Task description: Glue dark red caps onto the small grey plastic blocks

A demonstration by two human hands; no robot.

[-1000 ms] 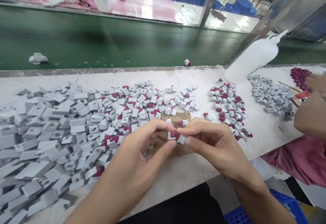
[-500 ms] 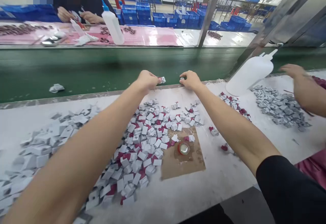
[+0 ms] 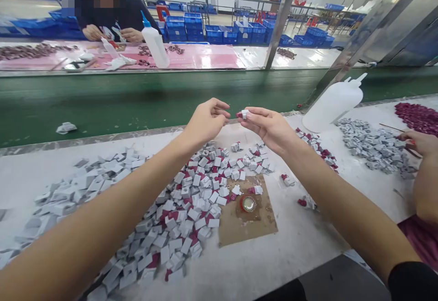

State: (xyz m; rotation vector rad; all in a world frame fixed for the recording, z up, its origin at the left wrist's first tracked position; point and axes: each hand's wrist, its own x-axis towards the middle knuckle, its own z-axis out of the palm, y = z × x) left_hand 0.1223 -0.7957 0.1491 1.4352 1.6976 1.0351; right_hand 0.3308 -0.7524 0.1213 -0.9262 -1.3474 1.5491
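My right hand [image 3: 270, 127] pinches a small grey and maroon plastic piece [image 3: 244, 114] between thumb and fingers, above the far edge of the white table. Just left of it is my left hand [image 3: 210, 116], its fingers loosely bent and apart, with nothing seen in them. Below my hands spreads a heap of grey blocks mixed with maroon parts [image 3: 201, 191]. A brown cardboard square [image 3: 229, 232] lies beside the heap, bearing a small red-rimmed round cap [image 3: 248, 204] and a few pieces.
A green conveyor belt [image 3: 112, 105] runs beyond the table, with a crumpled white scrap [image 3: 66, 128] on it. A large white bottle [image 3: 333, 102] stands at right, near another pile of grey pieces [image 3: 372, 146]. A co-worker's hand [image 3: 419, 143] is beside that pile. Another person works across the belt.
My hands have come nearer each other. The small piece that showed at my left fingertips is gone from there; a grey and maroon piece shows in my right hand. The co-worker's hand at right has moved down.
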